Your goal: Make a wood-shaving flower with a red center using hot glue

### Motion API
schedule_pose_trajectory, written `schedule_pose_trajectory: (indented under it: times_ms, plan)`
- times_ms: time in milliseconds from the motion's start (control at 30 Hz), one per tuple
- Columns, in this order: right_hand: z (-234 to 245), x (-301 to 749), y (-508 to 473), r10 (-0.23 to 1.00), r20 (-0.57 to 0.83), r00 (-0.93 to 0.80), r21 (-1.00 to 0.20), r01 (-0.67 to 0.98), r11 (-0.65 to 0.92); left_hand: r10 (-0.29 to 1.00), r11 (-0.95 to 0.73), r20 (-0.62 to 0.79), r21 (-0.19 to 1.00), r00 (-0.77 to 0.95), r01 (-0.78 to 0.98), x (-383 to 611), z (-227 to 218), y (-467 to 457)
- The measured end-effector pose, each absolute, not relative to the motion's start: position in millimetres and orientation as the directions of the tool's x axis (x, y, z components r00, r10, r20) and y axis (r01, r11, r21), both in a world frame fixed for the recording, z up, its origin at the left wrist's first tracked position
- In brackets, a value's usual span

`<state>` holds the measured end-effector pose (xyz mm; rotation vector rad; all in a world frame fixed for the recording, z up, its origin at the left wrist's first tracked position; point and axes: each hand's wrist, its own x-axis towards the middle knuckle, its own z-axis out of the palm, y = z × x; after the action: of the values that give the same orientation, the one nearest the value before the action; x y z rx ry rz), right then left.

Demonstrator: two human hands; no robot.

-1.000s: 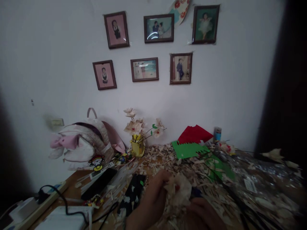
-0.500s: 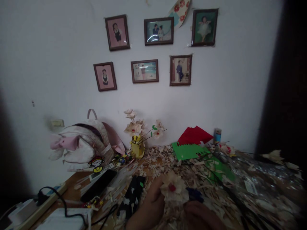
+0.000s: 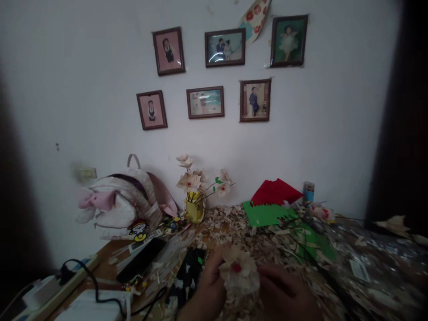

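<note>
A cream handmade flower point(image 3: 245, 276) with a red centre faces up between my hands at the bottom middle. My left hand point(image 3: 210, 285) is closed on it from the left, thumb and fingers against the petals. From the right, my right hand point(image 3: 284, 290) has its bent fingers closed at the petal edge; the fingertips are partly hidden and dim. Beneath both hands lie many pale scraps point(image 3: 230, 232) over the tabletop. Left of my left hand lies a black patterned item point(image 3: 187, 272) with white patches and a green spot.
A yellow vase point(image 3: 194, 211) of similar flowers stands by the wall, beside a pale backpack point(image 3: 123, 200). Behind the scraps are green sheets point(image 3: 264, 215) and a red sheet point(image 3: 276, 192). Clear plastic point(image 3: 371, 258) spreads at right. A phone point(image 3: 142, 258) and power strip point(image 3: 72, 283) lie left.
My right hand has moved up to the flower's petal edge. The dark blue thing beside it is out of sight now. The whole view has shifted slightly.
</note>
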<state>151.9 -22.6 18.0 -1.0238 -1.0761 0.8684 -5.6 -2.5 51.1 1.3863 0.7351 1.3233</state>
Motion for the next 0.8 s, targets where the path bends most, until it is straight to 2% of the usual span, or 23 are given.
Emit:
schedule_pose_trajectory:
  times_ms: [100,200,333,400,467,567,667,800]
  plan:
    - [52,152,-20,0.948,0.293,0.122,-0.948,-0.088,0.305,0.927,-0.307,0.333,0.938,0.172,-0.162,-6,53,-3]
    - [78,150,-22,0.973,0.229,0.01,-0.966,-0.118,0.229,0.936,-0.291,0.309,0.949,0.169,-0.122,-8,54,0]
    - [78,144,-21,0.993,0.106,-0.047,-0.93,-0.359,0.082,0.942,-0.286,0.299,0.953,0.154,-0.101,-8,51,3]
    - [71,142,-19,0.994,0.082,-0.066,-0.88,-0.474,0.041,0.938,-0.29,0.303,0.952,0.165,-0.102,-7,48,6]
    - [67,142,-17,0.993,0.086,-0.077,-0.853,-0.521,0.033,0.932,-0.295,0.309,0.951,0.192,-0.095,-6,46,8]
    - [70,147,-18,0.995,0.087,-0.056,-0.869,-0.492,0.048,0.942,-0.274,0.285,0.958,0.18,-0.081,-3,45,9]
    - [80,153,-24,0.997,0.067,-0.049,-0.919,-0.393,0.042,0.951,-0.254,0.267,0.962,0.156,-0.098,-2,49,7]
    - [91,155,-28,0.998,0.06,0.034,-0.951,-0.301,0.067,0.933,-0.306,0.317,0.948,0.172,-0.085,-2,54,5]
